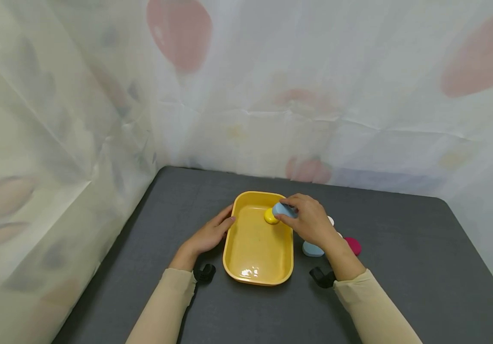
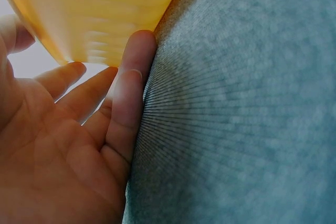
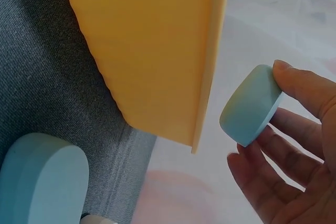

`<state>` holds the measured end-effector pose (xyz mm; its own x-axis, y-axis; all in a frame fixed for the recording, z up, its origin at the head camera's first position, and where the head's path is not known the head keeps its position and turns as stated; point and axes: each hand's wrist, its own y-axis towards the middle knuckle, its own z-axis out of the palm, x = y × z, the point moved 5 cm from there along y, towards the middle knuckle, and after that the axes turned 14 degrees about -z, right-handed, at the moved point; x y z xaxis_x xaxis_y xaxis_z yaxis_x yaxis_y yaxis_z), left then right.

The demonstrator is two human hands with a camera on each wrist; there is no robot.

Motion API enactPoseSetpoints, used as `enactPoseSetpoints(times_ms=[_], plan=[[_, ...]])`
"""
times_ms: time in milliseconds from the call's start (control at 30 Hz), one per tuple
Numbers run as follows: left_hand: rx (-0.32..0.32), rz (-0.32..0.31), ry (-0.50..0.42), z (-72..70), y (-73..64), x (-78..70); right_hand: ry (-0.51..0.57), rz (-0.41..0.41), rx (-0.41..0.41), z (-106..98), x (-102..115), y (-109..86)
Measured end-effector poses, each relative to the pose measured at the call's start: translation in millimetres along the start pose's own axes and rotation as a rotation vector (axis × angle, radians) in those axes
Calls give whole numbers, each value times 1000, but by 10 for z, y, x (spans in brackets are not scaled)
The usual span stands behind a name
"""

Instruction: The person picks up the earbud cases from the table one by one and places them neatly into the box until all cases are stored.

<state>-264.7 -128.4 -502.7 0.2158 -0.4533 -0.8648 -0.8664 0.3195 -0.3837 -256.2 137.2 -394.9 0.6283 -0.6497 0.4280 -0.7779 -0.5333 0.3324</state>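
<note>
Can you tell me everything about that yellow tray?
The yellow tray is a glossy, rounded rectangle with raised walls, perhaps plastic. It sits open side up on the dark grey table, long sides running away from the person. The left hand touches its left side; inside, toward the far right corner, lies a rounded yellow piece.

Tray (image 1: 256,251) on table (image 1: 423,267), single piece (image 1: 269,218) inside, block (image 1: 283,210) over tray in right hand (image 1: 311,220), left hand (image 1: 209,234) at left side, further pieces (image 1: 312,249) right

Glossy tray (image 1: 257,248); smooth matt piece (image 3: 251,107)
</note>
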Motion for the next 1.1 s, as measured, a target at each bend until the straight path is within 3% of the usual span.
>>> enactPoseSetpoints(times_ms=[1100], plan=[[-24,-22,5,8,10,18,-14,0,31,180,-33,27]])
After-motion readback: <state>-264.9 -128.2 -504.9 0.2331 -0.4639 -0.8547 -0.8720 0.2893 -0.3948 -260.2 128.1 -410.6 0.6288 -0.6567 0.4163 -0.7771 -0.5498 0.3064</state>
